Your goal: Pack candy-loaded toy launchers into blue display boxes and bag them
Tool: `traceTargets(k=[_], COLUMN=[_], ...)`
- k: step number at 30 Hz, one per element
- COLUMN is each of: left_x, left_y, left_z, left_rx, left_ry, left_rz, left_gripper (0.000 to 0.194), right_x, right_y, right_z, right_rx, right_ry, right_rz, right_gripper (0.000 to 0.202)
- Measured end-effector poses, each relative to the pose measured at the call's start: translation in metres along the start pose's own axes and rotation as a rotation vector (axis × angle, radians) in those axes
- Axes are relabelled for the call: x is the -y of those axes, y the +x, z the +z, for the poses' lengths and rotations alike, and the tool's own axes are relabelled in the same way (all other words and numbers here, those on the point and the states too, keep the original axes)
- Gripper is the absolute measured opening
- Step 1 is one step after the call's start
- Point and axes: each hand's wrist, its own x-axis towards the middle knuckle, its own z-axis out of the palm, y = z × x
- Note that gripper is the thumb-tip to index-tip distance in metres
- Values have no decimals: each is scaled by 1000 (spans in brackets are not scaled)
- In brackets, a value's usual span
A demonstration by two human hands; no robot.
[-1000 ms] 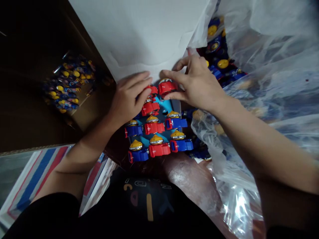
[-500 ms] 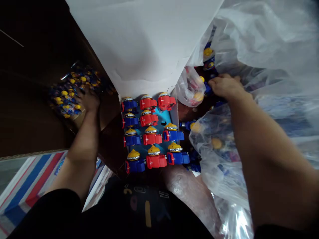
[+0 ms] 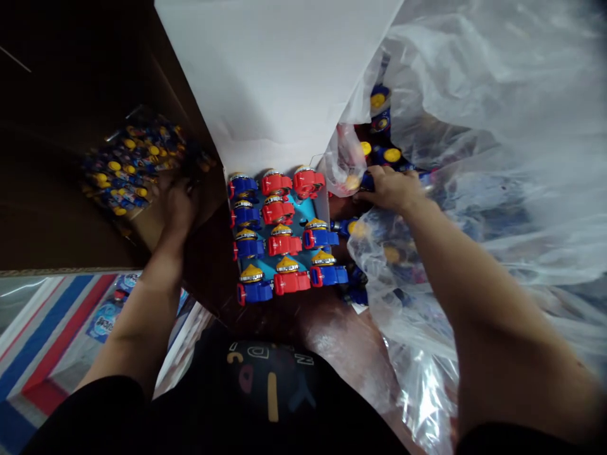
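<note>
My right hand [image 3: 391, 188] is closed with its fingertips round a blue plastic toy [image 3: 367, 181], at the mouth of the plastic bags on the right. On the left, my left hand [image 3: 175, 199] is down in a dark cardboard box, beside a heap of small blue and yellow wrapped pieces [image 3: 128, 164]. Its fingers are blurred and dim, and whether they hold anything is unclear. Between the hands, a white display box [image 3: 279, 76] with its lid raised holds rows of red toys [image 3: 284, 243] and blue toys [image 3: 249, 246] with yellow, silver-rimmed tops, over a light-blue insert [image 3: 306, 208].
Clear plastic bags [image 3: 497, 208] with more toys fill the right side. Loose blue toys [image 3: 353, 287] lie by the display box's right edge. The cardboard box [image 3: 71, 253] stands at left, with a striped red, white and blue sheet [image 3: 52, 341] before it.
My right hand has moved left and slightly down, towards the display box, with a blue toy at its fingertips. My left hand has drawn back rightward from the heap of small pieces.
</note>
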Motion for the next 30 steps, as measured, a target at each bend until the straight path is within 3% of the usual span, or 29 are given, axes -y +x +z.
traceTargets(k=[3, 5, 9, 11, 13, 15, 17, 19, 23, 26, 30], left_x=[-11, -23, -74, -114, -157, -192, -214, -225, -229, -227, -220], left_y=[-10, -23, -58, -73, -84, -92, -97, -99, -97, -98, -102], left_z=[-26, -50, -95, -102, -97, -85, -74, -71, -87, -93, -84], left_rx=[-134, -177, -215, -78, 168, 403, 558, 616, 597, 432, 199], left_ry=[0, -118, -544, -725, -881, -1026, -1138, -1150, -917, -728, -527], left_rz=[-89, -118, -126, -138, -145, -108, -65, -34, 115, 358, 667], left_gripper=[47, 50, 52, 48, 40, 39, 40, 36, 30, 25, 29], right_x=[5, 0, 3, 25, 61, 98, 126, 139, 141, 143, 150], right_y=[-9, -28, -86, -116, -140, -155, -161, -162, -165, -173, -180], right_z=[-5, -16, -44, -55, -63, -65, -65, -64, -62, -64, -64], right_rx=[-71, -156, -328, -370, -390, -389, -384, -418, -482, -486, -448], right_ry=[107, 214, 613, 983, 1229, 1230, 1162, 1154, 1109, 1122, 1174], right_rz=[12, 8, -26, -134, -307, -523, -704, -805, -865, -824, -732], right_gripper=[58, 56, 62, 54, 41, 34, 31, 32, 36, 36, 34])
